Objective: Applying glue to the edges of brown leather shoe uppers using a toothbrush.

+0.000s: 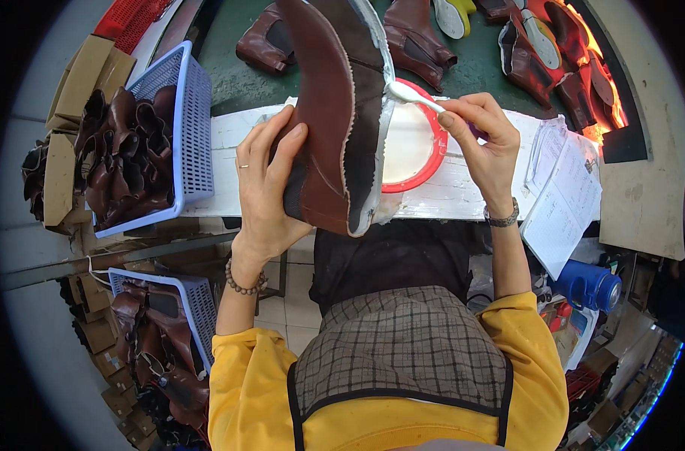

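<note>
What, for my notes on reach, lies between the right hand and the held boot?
In the head view, a white applicator stretches from the right hand to the held boot's whitened edge, with a red-rimmed bowl behind it.

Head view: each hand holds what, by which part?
Left hand: brown leather boot, by its picture-left side. Right hand: slim white tool, by its handle.

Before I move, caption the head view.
Left hand holds a brown ankle boot, right hand a white brush at its edge, near a red-rimmed bowl.
</note>
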`<state>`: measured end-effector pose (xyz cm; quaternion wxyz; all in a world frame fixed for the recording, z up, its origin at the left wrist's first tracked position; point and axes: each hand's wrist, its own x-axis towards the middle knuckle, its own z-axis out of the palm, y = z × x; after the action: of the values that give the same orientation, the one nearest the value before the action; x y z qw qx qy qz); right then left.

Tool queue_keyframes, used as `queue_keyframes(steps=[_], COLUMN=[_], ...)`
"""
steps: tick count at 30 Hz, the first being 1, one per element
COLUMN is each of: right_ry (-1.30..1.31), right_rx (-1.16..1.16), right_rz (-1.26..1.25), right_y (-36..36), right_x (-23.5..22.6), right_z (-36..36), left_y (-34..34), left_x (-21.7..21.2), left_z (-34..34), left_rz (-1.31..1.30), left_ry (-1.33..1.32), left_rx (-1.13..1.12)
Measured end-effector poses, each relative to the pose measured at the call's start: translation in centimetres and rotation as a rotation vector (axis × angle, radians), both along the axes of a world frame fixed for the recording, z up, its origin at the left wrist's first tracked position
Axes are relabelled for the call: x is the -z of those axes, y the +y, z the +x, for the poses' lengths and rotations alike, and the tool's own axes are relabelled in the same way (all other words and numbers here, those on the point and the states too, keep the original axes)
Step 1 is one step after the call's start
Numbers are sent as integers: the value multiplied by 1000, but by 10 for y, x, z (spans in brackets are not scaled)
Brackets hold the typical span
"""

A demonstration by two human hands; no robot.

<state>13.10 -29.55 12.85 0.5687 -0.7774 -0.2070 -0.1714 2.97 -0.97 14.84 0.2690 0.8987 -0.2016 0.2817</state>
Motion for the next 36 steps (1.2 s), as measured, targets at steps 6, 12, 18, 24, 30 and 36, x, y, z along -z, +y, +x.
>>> queue_keyframes(steps=[6, 12, 18, 24, 30, 36], right_ry=[58, 42, -161, -227, -326, -128], right_rx=[-202, -49, -191, -172, -94, -193], right_rz=[-28, 23, -13, -37, -88, -52], right_y=[-3, -3, -4, -2, 0, 0], right_x=[-3, 0, -5, -12, -26, -15], right_z=[-12, 10, -4, -16, -11, -34], left_y=[-3, -2, -1, -4, -5, -4], left_x=[-7, -5, 0, 3, -2, -6], left_z=[4, 9, 18, 27, 51, 62], left_rz=[32, -56, -129, -162, -1, 38], left_ry=[62, 39, -65, -199, -459, -625], left_rx=[-35, 49, -18, -126, -40, -118])
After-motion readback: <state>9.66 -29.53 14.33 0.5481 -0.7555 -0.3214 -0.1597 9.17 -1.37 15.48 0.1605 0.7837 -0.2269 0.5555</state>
